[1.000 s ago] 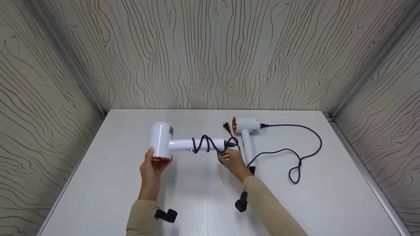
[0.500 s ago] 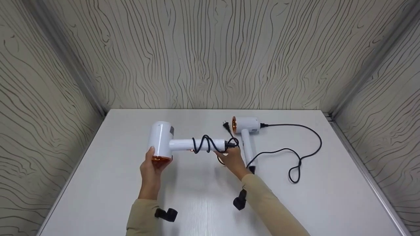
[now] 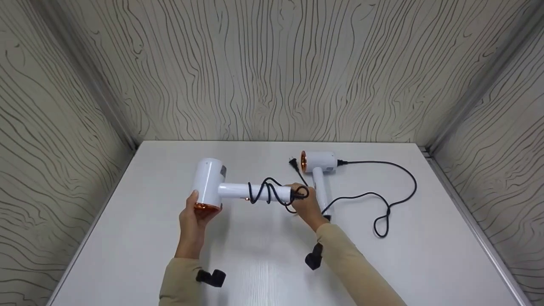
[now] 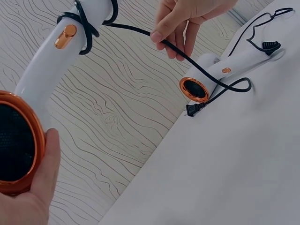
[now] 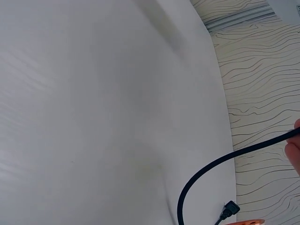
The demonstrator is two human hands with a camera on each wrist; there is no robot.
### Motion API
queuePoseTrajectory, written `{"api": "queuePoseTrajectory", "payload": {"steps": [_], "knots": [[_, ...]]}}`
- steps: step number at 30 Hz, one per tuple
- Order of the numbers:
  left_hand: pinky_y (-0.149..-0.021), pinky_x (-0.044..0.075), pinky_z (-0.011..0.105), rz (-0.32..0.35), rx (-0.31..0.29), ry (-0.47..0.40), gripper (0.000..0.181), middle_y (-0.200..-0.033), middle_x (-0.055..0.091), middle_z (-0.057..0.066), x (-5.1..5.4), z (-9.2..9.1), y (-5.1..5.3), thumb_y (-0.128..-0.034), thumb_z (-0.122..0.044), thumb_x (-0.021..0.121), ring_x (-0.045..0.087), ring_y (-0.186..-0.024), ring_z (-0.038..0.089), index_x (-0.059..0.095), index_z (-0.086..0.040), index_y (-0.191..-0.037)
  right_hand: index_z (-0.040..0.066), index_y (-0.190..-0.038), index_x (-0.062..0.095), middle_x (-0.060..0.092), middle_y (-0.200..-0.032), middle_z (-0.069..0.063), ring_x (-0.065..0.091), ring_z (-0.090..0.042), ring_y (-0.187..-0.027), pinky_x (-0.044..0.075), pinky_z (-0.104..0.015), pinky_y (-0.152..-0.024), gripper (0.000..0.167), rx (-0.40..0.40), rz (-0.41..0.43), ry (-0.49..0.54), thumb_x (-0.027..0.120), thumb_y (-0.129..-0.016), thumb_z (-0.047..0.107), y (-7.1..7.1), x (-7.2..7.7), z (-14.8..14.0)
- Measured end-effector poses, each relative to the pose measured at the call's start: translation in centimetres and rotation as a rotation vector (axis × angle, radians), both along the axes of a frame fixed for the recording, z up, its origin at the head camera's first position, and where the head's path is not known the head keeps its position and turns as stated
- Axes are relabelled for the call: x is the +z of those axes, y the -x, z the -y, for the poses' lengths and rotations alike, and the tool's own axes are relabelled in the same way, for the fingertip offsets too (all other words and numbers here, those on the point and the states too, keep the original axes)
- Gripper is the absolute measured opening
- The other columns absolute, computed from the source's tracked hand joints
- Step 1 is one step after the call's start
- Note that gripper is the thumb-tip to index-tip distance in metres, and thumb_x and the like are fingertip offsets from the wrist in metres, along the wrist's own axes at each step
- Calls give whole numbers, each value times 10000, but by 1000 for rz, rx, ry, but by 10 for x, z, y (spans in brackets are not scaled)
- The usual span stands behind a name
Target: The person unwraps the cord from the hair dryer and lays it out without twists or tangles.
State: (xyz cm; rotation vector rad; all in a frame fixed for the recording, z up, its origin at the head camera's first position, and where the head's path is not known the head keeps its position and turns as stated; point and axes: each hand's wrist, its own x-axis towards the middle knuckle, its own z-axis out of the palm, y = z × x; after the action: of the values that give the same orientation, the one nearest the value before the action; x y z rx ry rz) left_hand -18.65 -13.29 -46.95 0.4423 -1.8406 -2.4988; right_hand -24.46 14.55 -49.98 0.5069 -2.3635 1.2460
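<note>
My left hand [image 3: 192, 229] grips a white hair dryer [image 3: 208, 180] by its barrel, beside the copper-coloured rim. The dryer is held off the table, its handle pointing right. A black power cord [image 4: 133, 29] is wound in loose coils around that handle. In the head view my right hand [image 3: 307, 209] is at the handle's end, partly behind the cord. The left wrist view shows it pinching the cord between thumb and fingers, with a free length hanging past them. In the right wrist view only some fingertips [image 5: 294, 152] show, at the cord.
A second white hair dryer [image 3: 321, 162] lies on the white table [image 3: 255, 246] at the back right, its cord [image 3: 399, 165] looped to the right. A black plug [image 3: 293, 162] is by its copper rim. Wood-patterned walls [image 3: 272, 76] enclose the back and sides.
My right hand has moved up and around behind the handle's end with the cord. The handle has dipped slightly at its right end. The left hand keeps its grip on the barrel.
</note>
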Motion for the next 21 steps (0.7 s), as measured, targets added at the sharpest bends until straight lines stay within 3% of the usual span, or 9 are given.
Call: {"api": "queuePoseTrajectory", "payload": {"steps": [5, 8, 13, 21], "knots": [[-836, 581, 233, 1, -38, 9, 623, -1100, 590, 2, 0, 5, 0, -989, -496, 358, 649, -904, 110, 354, -46, -1419, -15, -901, 731, 744, -837, -149, 706, -267, -749, 597, -293, -683, 81, 101, -110, 78, 666, -855, -5, 4, 3, -5], [-832, 586, 237, 12, -58, 22, 618, -1111, 584, 11, 0, 7, 0, -989, -486, 359, 652, -900, 111, 345, -45, -1422, -9, -881, 732, 743, -816, -141, 700, -257, -729, 592, -256, -682, 69, 95, -149, 60, 670, -854, 5, 6, 7, -8], [-838, 590, 247, 31, -73, 60, 618, -1138, 579, 33, -1, 11, 0, -989, -485, 364, 656, -904, 112, 346, -47, -1424, -28, -853, 731, 743, -801, -152, 701, -271, -711, 596, -262, -663, 52, 46, -140, 38, 689, -823, -23, 9, 13, -10], [-828, 595, 261, 61, -83, 159, 607, -1147, 594, 62, -2, 11, -3, -975, -479, 419, 656, -895, 119, 412, -35, -1390, -42, -878, 730, 749, -828, -148, 710, -252, -748, 598, -256, -687, 71, 42, -112, 17, 682, -835, -12, 12, 16, -16]]}}
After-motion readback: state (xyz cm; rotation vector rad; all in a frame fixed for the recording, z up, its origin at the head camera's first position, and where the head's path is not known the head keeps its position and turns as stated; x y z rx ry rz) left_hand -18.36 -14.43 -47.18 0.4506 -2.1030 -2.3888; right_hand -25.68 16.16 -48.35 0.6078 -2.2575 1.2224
